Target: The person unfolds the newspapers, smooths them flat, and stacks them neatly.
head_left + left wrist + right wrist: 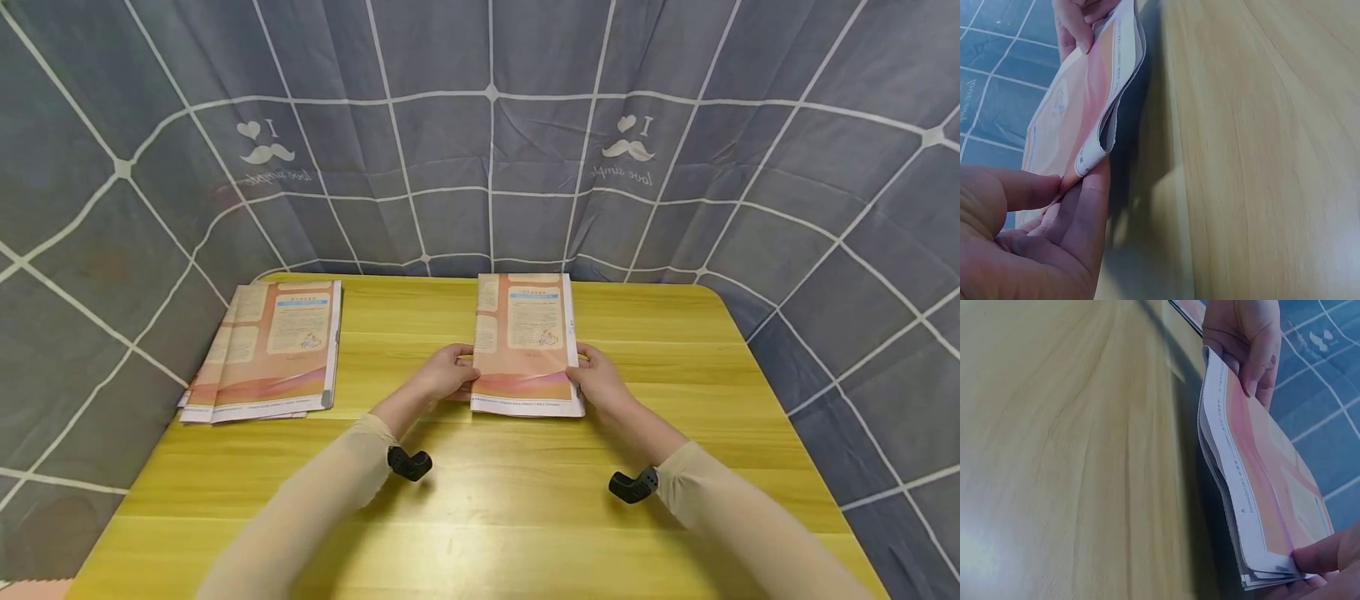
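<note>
A folded newspaper [522,333], printed in orange and pink with a white lower margin, is held between both hands over the table. My left hand [447,372] pinches its left folded edge, thumb on top and fingers beneath. On the opposite side my right hand [597,379] grips the loose-leaf edge in the same way. Seen in the left wrist view, the newspaper [1079,106] is lifted off the wood, with a shadow under it. The right wrist view shows the layered sheets of the newspaper [1266,481] slightly parted along the near edge.
Several similar folded newspapers [277,350] lie in a loosely aligned pile at the table's left side. The yellow wooden table [510,508] has rounded far corners. A grey-blue curtain with white grid lines [450,150] hangs around its far and side edges.
</note>
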Motion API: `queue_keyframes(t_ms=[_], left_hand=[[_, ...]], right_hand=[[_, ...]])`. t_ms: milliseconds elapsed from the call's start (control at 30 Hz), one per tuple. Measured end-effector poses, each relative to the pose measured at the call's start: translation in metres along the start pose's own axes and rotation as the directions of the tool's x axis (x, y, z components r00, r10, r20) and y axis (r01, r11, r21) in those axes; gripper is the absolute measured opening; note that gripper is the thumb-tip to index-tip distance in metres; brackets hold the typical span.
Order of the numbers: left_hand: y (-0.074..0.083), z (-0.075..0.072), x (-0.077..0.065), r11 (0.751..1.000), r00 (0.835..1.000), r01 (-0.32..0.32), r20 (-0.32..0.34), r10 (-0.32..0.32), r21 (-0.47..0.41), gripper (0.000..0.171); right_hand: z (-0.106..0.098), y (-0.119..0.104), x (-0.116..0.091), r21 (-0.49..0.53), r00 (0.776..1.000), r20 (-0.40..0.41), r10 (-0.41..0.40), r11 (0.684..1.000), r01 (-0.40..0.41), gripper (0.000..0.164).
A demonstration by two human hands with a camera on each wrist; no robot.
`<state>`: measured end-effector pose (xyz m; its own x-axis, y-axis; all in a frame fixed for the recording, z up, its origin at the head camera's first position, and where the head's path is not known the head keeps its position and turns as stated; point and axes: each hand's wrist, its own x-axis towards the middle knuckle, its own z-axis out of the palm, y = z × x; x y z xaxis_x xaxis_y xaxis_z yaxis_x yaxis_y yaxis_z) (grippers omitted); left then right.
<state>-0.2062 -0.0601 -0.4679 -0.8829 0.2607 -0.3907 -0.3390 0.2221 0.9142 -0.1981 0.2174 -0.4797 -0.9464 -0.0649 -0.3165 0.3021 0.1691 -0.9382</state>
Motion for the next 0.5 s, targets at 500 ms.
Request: queue_keyframes(t_ms=[500], left_hand=[[-0.006, 0.019, 0.012, 1.000, 1.000, 0.011, 0.002, -0.011, 0.013, 0.051]], right_hand=[[-0.012, 0.010, 0.004, -0.026, 0.997, -0.028, 0.075, 0.997, -0.076, 0.057]])
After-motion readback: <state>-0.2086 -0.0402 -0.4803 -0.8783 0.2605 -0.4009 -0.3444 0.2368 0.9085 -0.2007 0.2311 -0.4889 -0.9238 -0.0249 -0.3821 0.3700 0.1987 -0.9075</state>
